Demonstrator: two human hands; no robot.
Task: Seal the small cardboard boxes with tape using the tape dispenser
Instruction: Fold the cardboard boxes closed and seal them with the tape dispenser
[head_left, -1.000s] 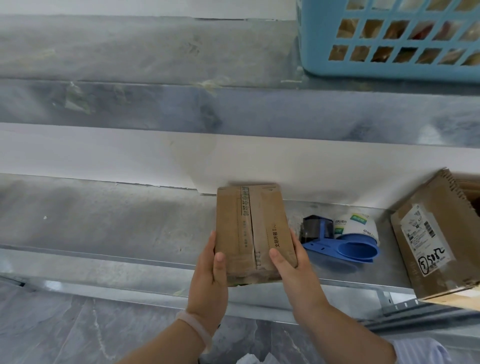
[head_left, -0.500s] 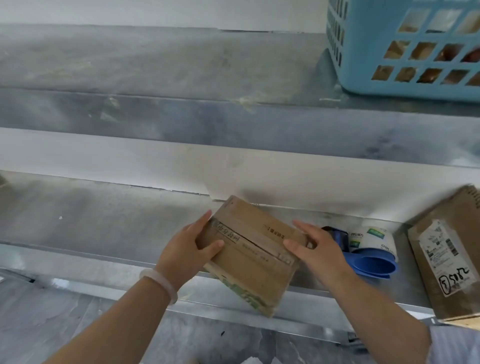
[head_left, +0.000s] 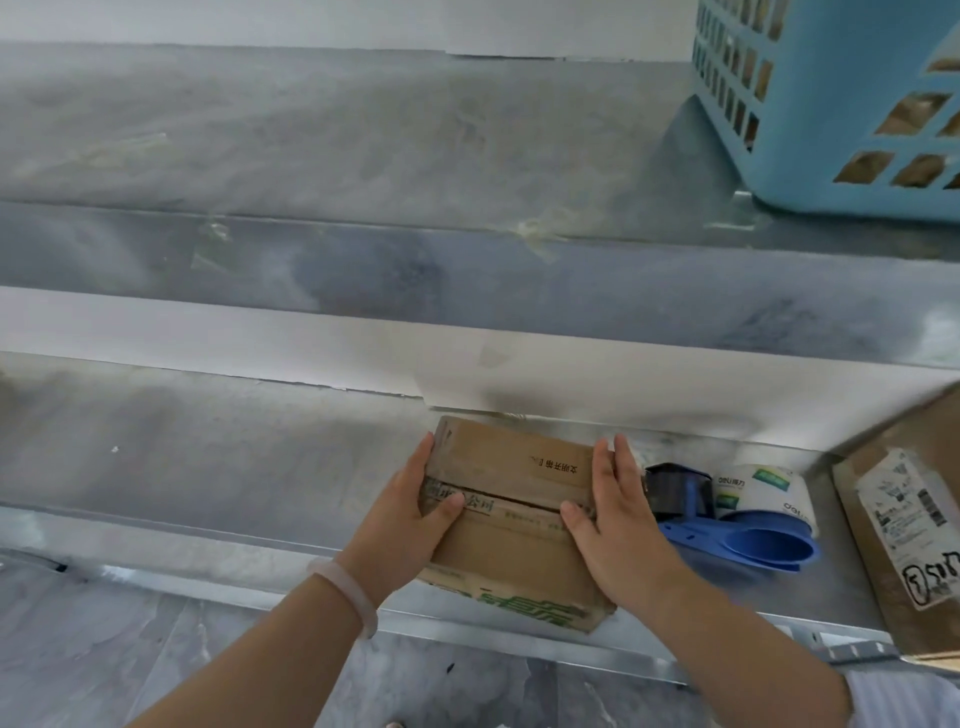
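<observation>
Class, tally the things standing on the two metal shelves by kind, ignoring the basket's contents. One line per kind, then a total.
Cardboard boxes: 2 (small cardboard box, labelled cardboard box)
Tape dispenser: 1
Blue plastic basket: 1
Total: 4

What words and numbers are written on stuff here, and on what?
"deli": on the tape roll, upside down.
Circled "5": handwritten on the white label of the big box; other digits unclear.
Chinese print on the small box: too blurred to read.
Label's fine print: too small.
</observation>
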